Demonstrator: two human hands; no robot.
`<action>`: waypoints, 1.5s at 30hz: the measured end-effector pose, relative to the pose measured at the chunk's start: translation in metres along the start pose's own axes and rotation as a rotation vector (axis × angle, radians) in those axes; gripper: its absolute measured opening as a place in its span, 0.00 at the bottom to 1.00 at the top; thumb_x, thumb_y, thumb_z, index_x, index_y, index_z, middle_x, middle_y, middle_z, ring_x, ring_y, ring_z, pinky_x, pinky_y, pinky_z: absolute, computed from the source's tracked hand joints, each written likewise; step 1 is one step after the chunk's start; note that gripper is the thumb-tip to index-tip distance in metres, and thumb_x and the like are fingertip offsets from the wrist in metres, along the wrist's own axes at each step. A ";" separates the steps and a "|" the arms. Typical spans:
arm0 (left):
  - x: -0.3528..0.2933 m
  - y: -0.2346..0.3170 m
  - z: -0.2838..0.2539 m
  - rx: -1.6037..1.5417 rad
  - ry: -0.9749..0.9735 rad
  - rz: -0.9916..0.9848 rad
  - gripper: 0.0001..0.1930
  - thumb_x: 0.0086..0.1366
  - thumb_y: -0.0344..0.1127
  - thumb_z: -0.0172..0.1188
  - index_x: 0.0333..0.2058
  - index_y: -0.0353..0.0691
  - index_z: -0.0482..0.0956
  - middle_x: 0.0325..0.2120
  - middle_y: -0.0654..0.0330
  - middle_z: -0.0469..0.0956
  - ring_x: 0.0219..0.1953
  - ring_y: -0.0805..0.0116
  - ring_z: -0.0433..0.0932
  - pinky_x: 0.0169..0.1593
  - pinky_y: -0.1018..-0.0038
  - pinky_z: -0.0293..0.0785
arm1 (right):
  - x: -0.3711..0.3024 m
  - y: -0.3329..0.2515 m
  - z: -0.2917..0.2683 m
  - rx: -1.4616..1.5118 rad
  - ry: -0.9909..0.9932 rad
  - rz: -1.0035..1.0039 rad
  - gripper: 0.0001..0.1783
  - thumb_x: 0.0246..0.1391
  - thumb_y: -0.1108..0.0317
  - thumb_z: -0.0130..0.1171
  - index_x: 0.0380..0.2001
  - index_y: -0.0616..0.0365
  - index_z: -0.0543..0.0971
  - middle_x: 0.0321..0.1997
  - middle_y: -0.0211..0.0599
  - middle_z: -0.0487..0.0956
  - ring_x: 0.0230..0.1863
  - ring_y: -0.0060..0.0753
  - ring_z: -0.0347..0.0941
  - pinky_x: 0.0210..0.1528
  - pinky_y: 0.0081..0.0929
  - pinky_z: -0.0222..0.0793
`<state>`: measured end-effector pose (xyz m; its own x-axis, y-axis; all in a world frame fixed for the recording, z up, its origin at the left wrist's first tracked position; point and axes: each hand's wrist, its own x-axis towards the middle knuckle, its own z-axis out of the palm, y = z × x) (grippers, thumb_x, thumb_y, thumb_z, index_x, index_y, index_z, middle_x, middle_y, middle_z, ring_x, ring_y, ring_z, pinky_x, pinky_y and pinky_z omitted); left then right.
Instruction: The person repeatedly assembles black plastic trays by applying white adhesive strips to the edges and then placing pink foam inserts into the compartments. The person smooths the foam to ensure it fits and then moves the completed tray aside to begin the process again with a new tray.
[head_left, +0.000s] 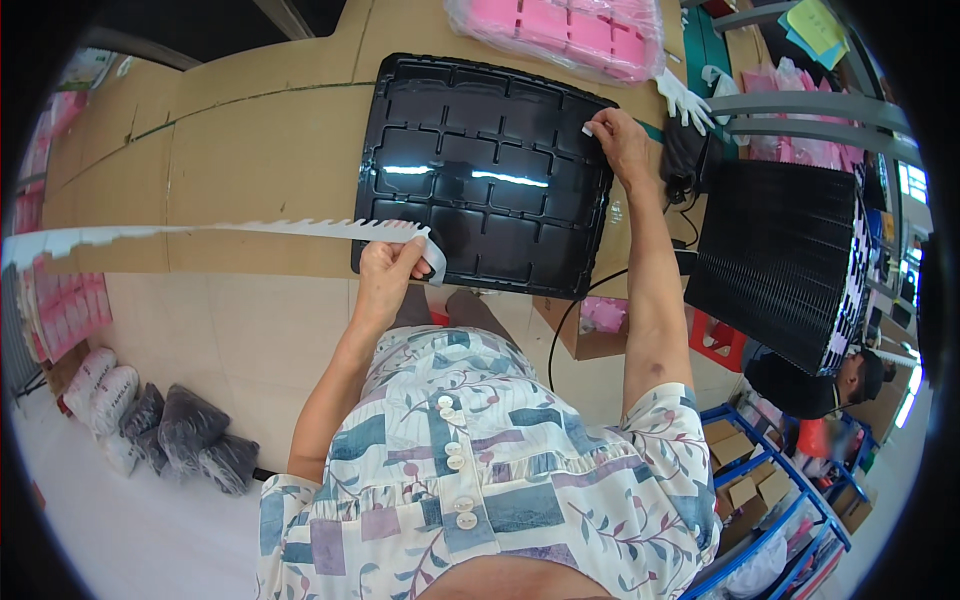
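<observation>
A black plastic tray (460, 160) with molded cross-shaped ridges lies flat on the cardboard-covered table (260, 140) in front of me. My left hand (384, 285) is closed on a long white strip (270, 232) with a notched upper edge, over the tray's near left corner. The strip runs off to the left, and its short end curls down past my fingers. Between the thumb and fingers of my right hand (625, 146) is a small white piece (588, 129), pinched at the tray's far right edge. Whether that piece touches the tray I cannot tell.
Pink trays in clear plastic (565, 35) lie beyond the black one. To the right are a white glove (683, 101), a tall stack of black trays (770, 255) and grey metal bars (820, 104). Packed bags (190, 425) rest on the left floor; another person (858, 380) is at right.
</observation>
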<state>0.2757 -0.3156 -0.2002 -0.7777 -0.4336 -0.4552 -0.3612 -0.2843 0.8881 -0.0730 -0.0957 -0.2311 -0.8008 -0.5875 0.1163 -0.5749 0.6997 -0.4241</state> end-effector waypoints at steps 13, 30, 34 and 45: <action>0.006 0.005 0.006 -0.025 0.025 -0.016 0.13 0.67 0.37 0.60 0.28 0.33 0.82 0.20 0.62 0.80 0.22 0.79 0.75 0.29 0.81 0.71 | 0.008 -0.005 0.001 -0.201 -0.093 -0.137 0.06 0.52 0.68 0.58 0.30 0.56 0.73 0.32 0.43 0.79 0.37 0.50 0.77 0.39 0.45 0.71; -0.004 0.024 0.009 -0.100 -0.035 -0.062 0.06 0.67 0.31 0.60 0.38 0.36 0.81 0.22 0.63 0.78 0.19 0.82 0.69 0.23 0.83 0.62 | -0.033 0.021 -0.010 0.898 0.179 0.381 0.05 0.62 0.67 0.54 0.33 0.56 0.74 0.23 0.29 0.74 0.20 0.21 0.67 0.21 0.23 0.62; -0.006 0.037 0.015 -0.161 -0.071 -0.058 0.07 0.67 0.29 0.59 0.40 0.34 0.80 0.23 0.61 0.78 0.20 0.79 0.71 0.23 0.81 0.65 | -0.096 -0.039 -0.007 1.604 0.096 0.451 0.06 0.63 0.70 0.52 0.31 0.58 0.72 0.34 0.39 0.77 0.18 0.13 0.60 0.17 0.12 0.55; 0.003 0.049 0.035 -0.062 -0.103 0.017 0.06 0.66 0.25 0.56 0.40 0.30 0.74 0.26 0.56 0.79 0.23 0.74 0.77 0.23 0.80 0.73 | -0.116 -0.174 0.002 1.217 -0.473 0.333 0.08 0.62 0.68 0.56 0.39 0.61 0.78 0.26 0.26 0.76 0.21 0.15 0.64 0.21 0.16 0.58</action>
<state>0.2378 -0.3009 -0.1553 -0.8335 -0.3493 -0.4280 -0.3172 -0.3317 0.8885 0.1197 -0.1500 -0.1723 -0.5959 -0.7172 -0.3612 0.3447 0.1778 -0.9217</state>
